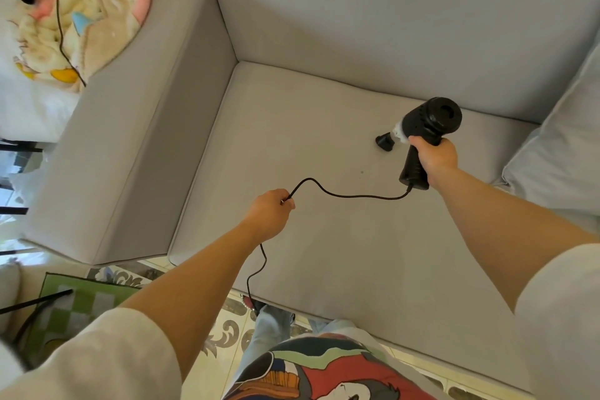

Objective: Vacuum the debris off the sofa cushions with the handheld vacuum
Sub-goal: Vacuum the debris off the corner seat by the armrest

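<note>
The grey seat cushion (324,237) of the sofa fills the middle of the head view. My right hand (436,157) grips the handle of a black handheld vacuum (428,122), whose nozzle (385,141) rests on the cushion near the backrest. A black power cord (350,195) runs from the handle's base to my left hand (271,213), which is closed around it above the cushion; the cord then drops over the front edge. A small dark speck of debris (362,172) lies on the cushion just below the nozzle.
The sofa's wide armrest (130,140) rises at the left and the backrest (389,26) behind. A loose grey pillow (565,146) leans at the right. A pastel blanket (87,10) lies beyond the armrest. A green checked mat (78,302) covers the patterned floor.
</note>
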Available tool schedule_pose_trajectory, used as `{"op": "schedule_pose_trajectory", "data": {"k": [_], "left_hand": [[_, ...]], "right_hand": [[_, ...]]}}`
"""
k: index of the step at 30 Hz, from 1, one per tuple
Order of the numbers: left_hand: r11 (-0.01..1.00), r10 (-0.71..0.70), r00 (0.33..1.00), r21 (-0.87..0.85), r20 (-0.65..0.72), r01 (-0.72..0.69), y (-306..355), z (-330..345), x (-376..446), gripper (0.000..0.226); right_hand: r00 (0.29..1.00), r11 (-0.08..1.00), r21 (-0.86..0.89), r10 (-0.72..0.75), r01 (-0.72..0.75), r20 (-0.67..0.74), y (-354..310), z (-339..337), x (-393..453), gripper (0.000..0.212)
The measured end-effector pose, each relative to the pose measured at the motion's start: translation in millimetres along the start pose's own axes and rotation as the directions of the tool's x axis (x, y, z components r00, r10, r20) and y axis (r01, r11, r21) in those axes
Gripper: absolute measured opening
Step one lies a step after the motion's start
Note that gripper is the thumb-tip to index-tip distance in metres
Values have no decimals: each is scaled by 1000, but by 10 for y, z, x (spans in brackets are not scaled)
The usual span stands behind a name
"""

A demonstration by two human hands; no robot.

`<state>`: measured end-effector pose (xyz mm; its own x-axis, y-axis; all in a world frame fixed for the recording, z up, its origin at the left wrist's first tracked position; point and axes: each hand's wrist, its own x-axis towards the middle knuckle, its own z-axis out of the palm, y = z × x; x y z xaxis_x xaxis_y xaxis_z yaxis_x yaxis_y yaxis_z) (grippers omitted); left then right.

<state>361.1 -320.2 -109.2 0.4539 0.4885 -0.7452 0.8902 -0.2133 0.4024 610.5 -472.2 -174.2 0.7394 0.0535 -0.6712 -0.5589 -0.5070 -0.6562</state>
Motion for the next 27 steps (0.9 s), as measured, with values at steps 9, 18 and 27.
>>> {"op": "schedule_pose_trajectory", "data": {"k": [9,18,27], "left_hand": [[1000,-4,1000,-18,1,4,-67,-61,-80,20],[1000,22,1000,-14,-12,-22,-160,-313,-298,24],[992,28,990,-118,-136,-45,-586,-777,-630,38]], "right_hand": [[964,947,231,179,-223,198,74,-56,-275,43],[838,749,509,113,-425,533,-165,-30,-801,34],[649,832,430,-116,-351,752,-585,536,-1669,35]]}}
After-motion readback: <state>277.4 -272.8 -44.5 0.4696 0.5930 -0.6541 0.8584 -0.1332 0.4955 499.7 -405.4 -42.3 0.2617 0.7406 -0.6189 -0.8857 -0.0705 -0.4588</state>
